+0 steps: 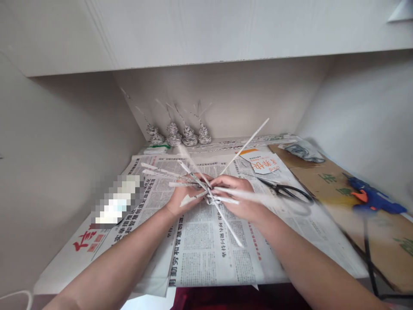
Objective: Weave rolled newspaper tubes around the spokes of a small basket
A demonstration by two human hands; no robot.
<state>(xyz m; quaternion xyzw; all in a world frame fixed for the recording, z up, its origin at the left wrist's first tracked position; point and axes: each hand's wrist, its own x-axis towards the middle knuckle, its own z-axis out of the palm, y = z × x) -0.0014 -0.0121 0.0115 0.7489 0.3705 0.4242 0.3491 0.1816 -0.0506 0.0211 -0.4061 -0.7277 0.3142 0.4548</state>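
Observation:
Rolled newspaper strips (227, 224) fan out in all directions from a small woven paper base (213, 199) between my hands. My left hand (187, 191) is closed around the left side of this weave, its fingers partly behind the strips. On the other side, my right hand (237, 193) pinches the strips near the centre where they cross. One long strip rises up and right, and another on the right is smeared by motion. Both hands are above the newspaper sheets (193, 245) that cover the table.
Several finished woven paper gourds (174, 135) stand along the back wall. Black scissors (285, 191) lie right of my hands, near an orange-and-white paper piece (263, 162). A blue glue gun (374, 196) with a cable rests on cardboard (335, 189). A shelf (206, 34) overhangs the workspace.

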